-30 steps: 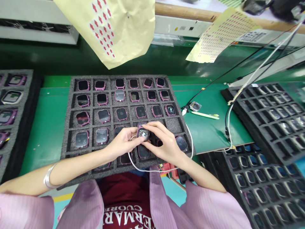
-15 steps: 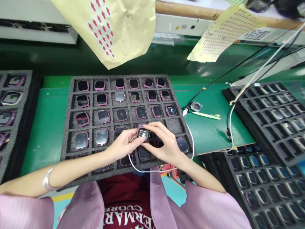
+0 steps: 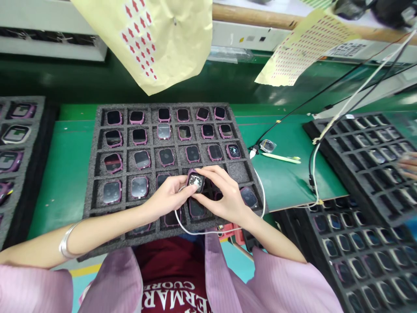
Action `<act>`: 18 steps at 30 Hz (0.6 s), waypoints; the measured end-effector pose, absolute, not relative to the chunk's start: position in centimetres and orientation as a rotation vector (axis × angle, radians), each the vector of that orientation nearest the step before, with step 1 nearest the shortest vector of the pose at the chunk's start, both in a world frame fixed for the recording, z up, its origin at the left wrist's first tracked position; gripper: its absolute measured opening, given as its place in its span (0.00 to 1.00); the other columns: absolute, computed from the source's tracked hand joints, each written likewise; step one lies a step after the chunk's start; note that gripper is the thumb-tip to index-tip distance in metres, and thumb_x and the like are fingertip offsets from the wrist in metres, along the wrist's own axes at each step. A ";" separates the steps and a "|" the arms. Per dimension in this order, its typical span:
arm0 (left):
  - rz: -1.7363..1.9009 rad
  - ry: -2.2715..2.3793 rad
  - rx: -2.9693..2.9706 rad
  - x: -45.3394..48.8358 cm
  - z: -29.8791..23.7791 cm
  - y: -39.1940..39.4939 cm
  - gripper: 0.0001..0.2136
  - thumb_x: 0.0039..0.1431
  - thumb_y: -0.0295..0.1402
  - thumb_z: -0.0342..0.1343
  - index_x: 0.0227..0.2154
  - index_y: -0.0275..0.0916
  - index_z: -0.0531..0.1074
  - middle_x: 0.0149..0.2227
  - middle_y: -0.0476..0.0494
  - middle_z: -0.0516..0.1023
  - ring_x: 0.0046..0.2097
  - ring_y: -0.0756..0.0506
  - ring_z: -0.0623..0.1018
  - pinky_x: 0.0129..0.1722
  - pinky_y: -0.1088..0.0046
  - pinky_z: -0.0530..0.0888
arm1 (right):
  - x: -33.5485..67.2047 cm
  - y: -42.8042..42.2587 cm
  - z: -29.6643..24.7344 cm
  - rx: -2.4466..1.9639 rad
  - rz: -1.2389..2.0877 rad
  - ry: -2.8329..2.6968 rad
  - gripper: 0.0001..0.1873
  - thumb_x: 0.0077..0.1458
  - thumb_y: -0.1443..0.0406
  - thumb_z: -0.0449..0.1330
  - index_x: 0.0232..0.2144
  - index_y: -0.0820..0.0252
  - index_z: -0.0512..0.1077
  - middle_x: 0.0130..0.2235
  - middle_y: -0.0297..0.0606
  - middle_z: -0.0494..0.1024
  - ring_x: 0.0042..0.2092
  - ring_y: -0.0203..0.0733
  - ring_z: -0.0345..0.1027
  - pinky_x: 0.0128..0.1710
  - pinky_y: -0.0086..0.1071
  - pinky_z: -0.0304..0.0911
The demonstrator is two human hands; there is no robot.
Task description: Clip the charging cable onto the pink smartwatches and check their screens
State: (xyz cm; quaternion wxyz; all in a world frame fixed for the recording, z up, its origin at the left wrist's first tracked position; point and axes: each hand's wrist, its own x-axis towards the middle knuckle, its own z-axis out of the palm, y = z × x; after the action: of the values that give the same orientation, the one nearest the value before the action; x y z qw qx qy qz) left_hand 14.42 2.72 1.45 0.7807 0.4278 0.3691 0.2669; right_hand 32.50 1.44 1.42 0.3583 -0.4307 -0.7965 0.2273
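Observation:
Over a grey foam tray (image 3: 153,172), both hands hold a strapless smartwatch (image 3: 196,178) whose lit screen shows a dial. My left hand (image 3: 172,193) is closed on its left side, the thumb lying on the screen. At the right edge, my right hand (image 3: 224,191) grips the watch between thumb and fingers. A white cable (image 3: 192,233) runs up to the watch at my left fingers; its end there is hidden. Purple-edged smartwatches (image 3: 167,157) fill many of the tray's compartments, most with dark screens. Another lit smartwatch (image 3: 233,151) lies in a compartment on the right.
Another foam tray (image 3: 35,174) with watches stands at the left. Right of the main tray lie a pale green pen (image 3: 282,158) and a small round item in clear wrap (image 3: 267,145). More watch trays (image 3: 355,174) are at the right, where a blurred co-worker's hand (image 3: 408,165) shows.
My hands and the watch stay nearly in place, with the left thumb shifting slightly on the screen. A co-worker's blurred hand has appeared at the right edge.

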 end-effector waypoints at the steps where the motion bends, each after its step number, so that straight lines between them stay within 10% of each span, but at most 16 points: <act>1: 0.581 0.795 0.918 14.3 1.5 2.8 0.18 0.55 0.47 0.59 0.30 0.34 0.66 0.17 0.59 0.53 0.17 0.57 0.52 0.14 0.81 0.47 | 32.4 1.6 1.4 -1.114 0.582 -2.055 0.22 0.55 0.64 0.63 0.52 0.58 0.67 0.46 0.45 0.73 0.47 0.50 0.69 0.46 0.45 0.66; 18: 0.668 0.737 0.915 12.6 0.5 5.4 0.13 0.61 0.41 0.55 0.32 0.34 0.67 0.15 0.60 0.54 0.15 0.59 0.50 0.12 0.84 0.48 | 30.6 4.1 1.4 -1.091 0.686 -2.012 0.27 0.57 0.65 0.63 0.58 0.60 0.63 0.40 0.41 0.73 0.40 0.44 0.68 0.44 0.40 0.67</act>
State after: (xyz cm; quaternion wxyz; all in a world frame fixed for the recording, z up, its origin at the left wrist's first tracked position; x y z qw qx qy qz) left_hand 12.56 5.42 0.55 0.7803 0.4233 0.3411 0.3091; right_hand 30.63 4.08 1.37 0.3671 -0.4248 -0.7832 0.2672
